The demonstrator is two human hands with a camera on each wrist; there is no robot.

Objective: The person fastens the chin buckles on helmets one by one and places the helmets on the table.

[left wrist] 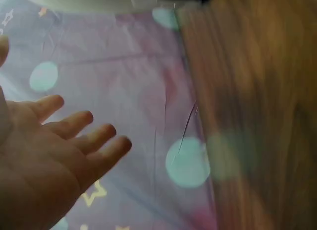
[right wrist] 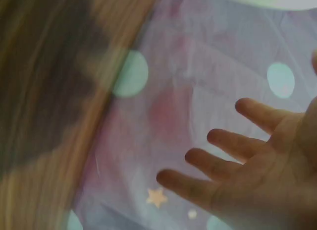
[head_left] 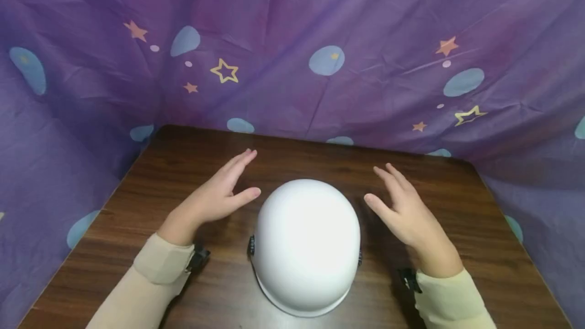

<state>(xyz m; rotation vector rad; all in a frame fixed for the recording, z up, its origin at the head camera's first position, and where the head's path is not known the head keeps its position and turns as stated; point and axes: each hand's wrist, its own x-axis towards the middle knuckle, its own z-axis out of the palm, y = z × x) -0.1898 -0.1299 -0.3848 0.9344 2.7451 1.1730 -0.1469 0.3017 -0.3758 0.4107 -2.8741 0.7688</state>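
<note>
A glossy white helmet [head_left: 307, 248], rounded like a dome, sits on the brown wooden table between my two hands. Small black fittings [head_left: 252, 245] show on its sides. To its left, my left hand [head_left: 215, 197] is held apart from it, fingers extended and thumb spread toward the shell. My right hand [head_left: 407, 212] mirrors this on the other side, also holding nothing. In the left wrist view the palm and straight fingers of the left hand [left wrist: 54, 150] show, with a white edge at the top. The right wrist view has the right hand [right wrist: 247, 160] likewise spread.
The dark wood-grain table [head_left: 137, 207] ends at a back edge against a purple curtain [head_left: 283, 24] printed with stars and blue spots. More of this cloth hangs along both sides. A black device [head_left: 197, 259] is strapped at the left wrist, another [head_left: 409, 279] at the right.
</note>
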